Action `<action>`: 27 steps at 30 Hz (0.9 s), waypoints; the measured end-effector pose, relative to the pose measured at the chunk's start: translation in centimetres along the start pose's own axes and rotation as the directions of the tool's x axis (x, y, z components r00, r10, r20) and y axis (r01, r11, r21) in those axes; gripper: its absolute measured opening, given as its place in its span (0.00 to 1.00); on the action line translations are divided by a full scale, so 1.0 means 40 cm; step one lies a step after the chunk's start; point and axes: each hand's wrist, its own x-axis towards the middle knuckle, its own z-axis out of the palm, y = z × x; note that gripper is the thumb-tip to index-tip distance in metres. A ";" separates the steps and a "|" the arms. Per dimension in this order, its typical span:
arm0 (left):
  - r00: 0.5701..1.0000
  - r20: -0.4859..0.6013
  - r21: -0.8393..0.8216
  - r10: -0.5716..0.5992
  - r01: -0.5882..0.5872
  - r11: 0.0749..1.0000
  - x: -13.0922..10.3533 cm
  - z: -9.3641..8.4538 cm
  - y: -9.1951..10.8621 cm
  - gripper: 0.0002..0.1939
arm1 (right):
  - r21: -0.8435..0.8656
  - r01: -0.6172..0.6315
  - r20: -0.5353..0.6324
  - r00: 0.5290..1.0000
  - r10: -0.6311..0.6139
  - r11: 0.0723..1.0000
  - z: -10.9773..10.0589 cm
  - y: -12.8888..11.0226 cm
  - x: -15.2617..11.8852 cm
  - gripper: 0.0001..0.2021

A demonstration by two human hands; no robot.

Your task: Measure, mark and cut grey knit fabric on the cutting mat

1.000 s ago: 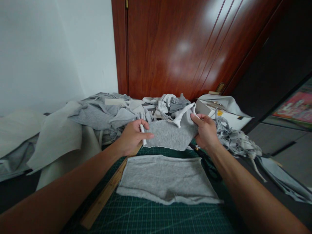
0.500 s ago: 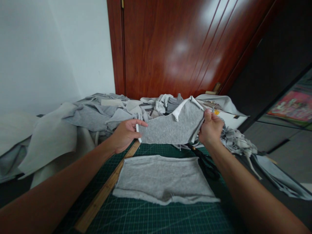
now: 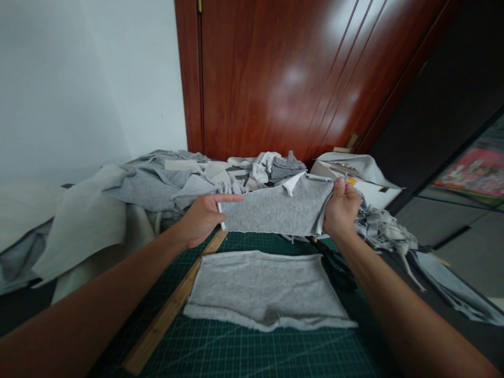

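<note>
Between my two hands a piece of grey knit fabric (image 3: 275, 212) is stretched out above the far part of the table. My left hand (image 3: 205, 218) pinches its left end, the index finger lying along the cloth. At the right end my right hand (image 3: 342, 206) grips the edge with curled fingers. The top edge of the cloth curls, and a white flap folds over near its middle. Below it, a second grey fabric piece (image 3: 265, 291) lies flat on a green cutting mat (image 3: 252, 354), its near edge rolled.
A wooden ruler (image 3: 173, 310) lies slantwise along the left of the mat. Dark-handled scissors (image 3: 338, 265) rest near my right forearm. Heaped fabric scraps (image 3: 157, 184) line the back and left. A white box (image 3: 378, 193) stands at back right, before a brown door (image 3: 268, 79).
The held fabric has been pulled straighter, and its raised top corner has dropped. The white flap has shifted slightly right. The fabric on the mat looks the same.
</note>
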 end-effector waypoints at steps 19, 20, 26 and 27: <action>0.955 -0.023 0.497 0.297 -0.247 0.832 -0.009 0.045 -0.026 0.12 | 0.206 -0.378 0.542 0.812 0.216 0.902 0.031 -0.133 -0.094 0.20; 0.956 -0.012 0.457 0.295 -0.257 0.851 -0.018 0.059 -0.022 0.16 | 0.207 -0.396 0.580 0.786 0.214 0.895 0.038 -0.144 -0.111 0.20; 0.974 0.140 -0.233 0.176 -0.140 0.962 -0.068 0.125 0.021 0.40 | 0.165 -0.214 0.643 0.763 0.059 0.963 0.076 -0.169 -0.188 0.14; 0.979 0.121 -0.282 0.162 -0.122 0.951 -0.072 0.128 0.027 0.43 | 0.146 -0.140 0.617 0.787 0.020 0.979 0.080 -0.167 -0.193 0.15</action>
